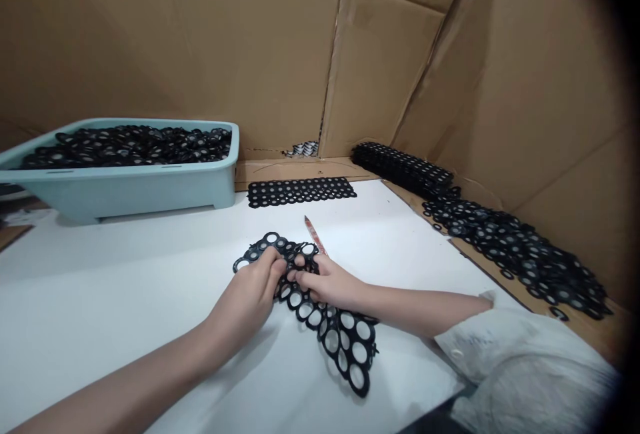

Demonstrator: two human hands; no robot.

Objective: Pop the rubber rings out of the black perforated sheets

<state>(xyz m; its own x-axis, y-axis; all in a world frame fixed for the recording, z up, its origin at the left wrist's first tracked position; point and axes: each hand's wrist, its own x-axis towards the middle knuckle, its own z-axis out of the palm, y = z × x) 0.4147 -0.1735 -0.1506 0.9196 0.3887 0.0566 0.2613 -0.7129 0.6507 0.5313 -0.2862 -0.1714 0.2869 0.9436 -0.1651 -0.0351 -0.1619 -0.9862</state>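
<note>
A black sheet of joined rings (345,339) is bunched and twisted between my hands above the white table. My left hand (257,284) pinches it near its upper left part, fingers closed. My right hand (327,281) grips it just to the right, with the fingertips close to those of my left hand. One end of the sheet spreads out at the lower right, the other at the upper left. A pointed tool with a red and white handle (315,234) shows just beyond my right hand, its near end hidden.
A light blue tub (165,191) full of black ring pieces stands at the back left. A flat ring sheet (300,192) lies at the back. Stacked sheets (405,169) and a loose ring pile (525,261) line the right cardboard wall (540,107).
</note>
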